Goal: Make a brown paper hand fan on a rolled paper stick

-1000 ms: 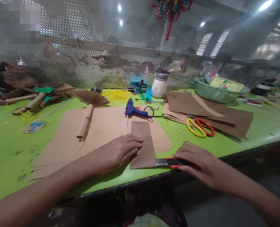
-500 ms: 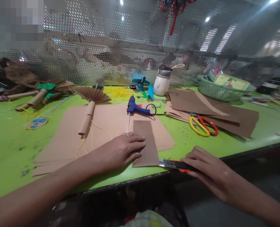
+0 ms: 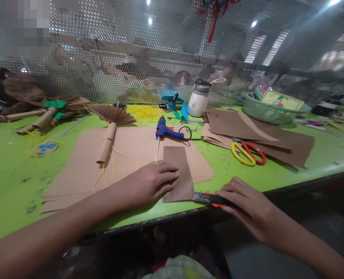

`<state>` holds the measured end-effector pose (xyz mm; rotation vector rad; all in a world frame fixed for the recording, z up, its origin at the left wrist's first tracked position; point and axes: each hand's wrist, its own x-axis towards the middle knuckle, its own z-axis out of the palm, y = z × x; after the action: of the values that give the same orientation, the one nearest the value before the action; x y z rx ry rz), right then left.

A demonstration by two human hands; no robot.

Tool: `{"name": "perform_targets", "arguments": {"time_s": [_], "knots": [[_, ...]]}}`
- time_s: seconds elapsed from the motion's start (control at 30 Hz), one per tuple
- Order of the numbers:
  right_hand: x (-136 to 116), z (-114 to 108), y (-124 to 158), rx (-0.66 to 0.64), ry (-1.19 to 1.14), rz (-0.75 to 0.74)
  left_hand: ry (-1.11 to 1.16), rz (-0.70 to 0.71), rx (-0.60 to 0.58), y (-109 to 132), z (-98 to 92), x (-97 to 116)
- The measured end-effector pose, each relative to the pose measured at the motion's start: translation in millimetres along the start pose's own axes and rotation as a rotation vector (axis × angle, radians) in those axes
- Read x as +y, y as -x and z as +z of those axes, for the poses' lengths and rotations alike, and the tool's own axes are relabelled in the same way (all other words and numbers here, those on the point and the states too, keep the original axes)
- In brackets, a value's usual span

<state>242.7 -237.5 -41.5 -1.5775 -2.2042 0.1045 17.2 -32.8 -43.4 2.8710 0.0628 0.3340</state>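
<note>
Under the fingertips of my left hand [image 3: 157, 179] lies a folded piece of brown paper [image 3: 181, 170]; the hand rests flat on its left side, fingers stretched out. My right hand [image 3: 244, 205] grips a box cutter [image 3: 209, 198] with a black and orange handle. The cutter's metal tip meets the paper's lower right corner, apparently slipped in at the right edge. Beyond the paper stands a blue glue gun [image 3: 167, 130] with a glue stick in it. Scissors [image 3: 247, 153] with yellow and red handles lie to the right.
Large paper sheets [image 3: 73, 166] spread under a rolled paper fan [image 3: 109, 135] with yellow strings. More brown paper [image 3: 241, 126], a white bottle [image 3: 199, 100] and a green basket [image 3: 272, 110] stand farther back. The table's dark front edge [image 3: 148, 221] runs close below my hands.
The box cutter and my right hand have shifted slightly left and up, its tip staying at the paper's right edge. My left hand stays on the paper.
</note>
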Motion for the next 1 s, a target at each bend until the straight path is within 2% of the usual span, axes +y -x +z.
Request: {"name": "perform_targets", "arguments": {"time_s": [0.2, 0.37, 0.53, 0.7, 1.0], "knots": [[3, -3, 8, -0.082, -0.042, 0.02, -0.004, 0.0, -0.003, 0, 0.3, 1], [3, -2, 21, -0.078, -0.025, 0.06, 0.012, -0.014, -0.009, 0, 0.2, 1], [-5, 3, 7, -0.03, -0.042, 0.04, 0.023, -0.027, -0.004, 1, 0.7, 1], [-11, 2, -9, -0.049, -0.046, 0.034, 0.013, -0.017, -0.006, 1, 0.4, 1], [-4, -3, 3, -0.073, -0.016, 0.018, 0.023, -0.034, -0.01, 0, 0.7, 2]]}}
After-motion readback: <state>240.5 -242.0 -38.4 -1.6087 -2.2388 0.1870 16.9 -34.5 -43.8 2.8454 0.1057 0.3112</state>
